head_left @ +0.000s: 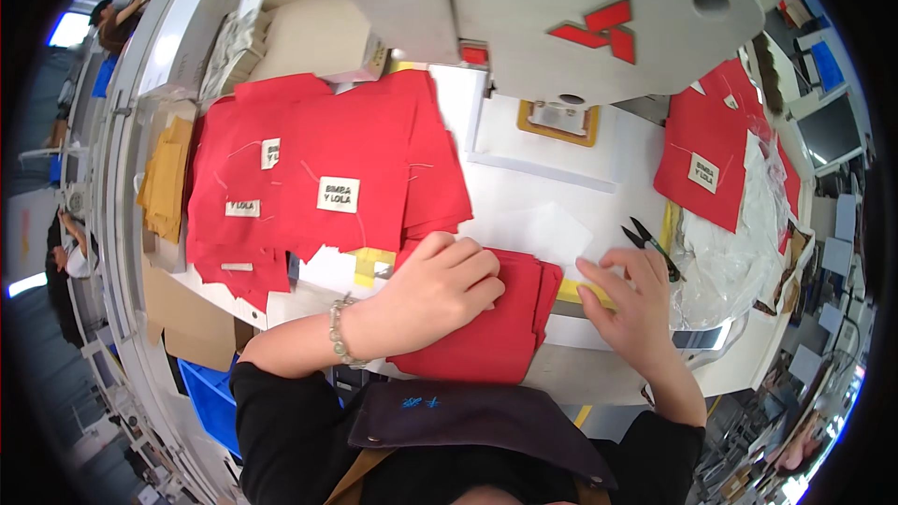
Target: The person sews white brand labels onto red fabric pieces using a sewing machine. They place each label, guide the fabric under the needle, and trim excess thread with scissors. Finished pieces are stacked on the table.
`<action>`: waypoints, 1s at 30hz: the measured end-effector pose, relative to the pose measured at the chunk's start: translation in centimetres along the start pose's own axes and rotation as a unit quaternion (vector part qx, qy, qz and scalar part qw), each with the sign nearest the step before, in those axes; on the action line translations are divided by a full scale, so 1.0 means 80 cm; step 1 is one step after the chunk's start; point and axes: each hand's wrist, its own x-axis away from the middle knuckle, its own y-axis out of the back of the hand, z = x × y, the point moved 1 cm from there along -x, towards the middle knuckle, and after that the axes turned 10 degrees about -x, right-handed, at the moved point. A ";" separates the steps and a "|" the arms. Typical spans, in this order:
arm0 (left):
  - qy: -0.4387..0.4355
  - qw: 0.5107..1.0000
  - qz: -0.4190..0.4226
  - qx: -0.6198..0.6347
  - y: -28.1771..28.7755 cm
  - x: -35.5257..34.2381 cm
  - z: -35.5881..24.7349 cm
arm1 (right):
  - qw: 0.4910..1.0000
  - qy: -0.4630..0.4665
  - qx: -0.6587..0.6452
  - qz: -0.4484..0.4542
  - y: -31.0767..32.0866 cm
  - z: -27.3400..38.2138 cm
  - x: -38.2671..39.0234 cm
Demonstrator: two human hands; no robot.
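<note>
My left hand [440, 290], with a beaded bracelet at its wrist, rests on a stack of red fabric pieces [496, 341] at the table's front edge. Its fingers are curled in, and whatever lies under the fingertips is hidden. My right hand [636, 304] hovers to the right of that stack, thumb and fingers apart, with nothing seen between them. Close to its fingertips lies a thin white sheet [552, 229]. Black thread snips [650, 245] lie just beyond this hand, blades toward the upper left.
A large pile of red fabric pieces [365, 145] with white labels covers the left. More labelled red pieces [697, 164] lie right, beside crumpled clear plastic [716, 271]. A white machine head [524, 28] overhangs a yellow-framed clamp [558, 122]. Left stands a box with yellow pieces [166, 178].
</note>
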 end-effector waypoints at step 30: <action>-0.158 0.900 -0.314 -0.257 0.024 -0.029 -0.026 | 0.973 0.177 -0.142 -0.044 -0.033 0.046 0.048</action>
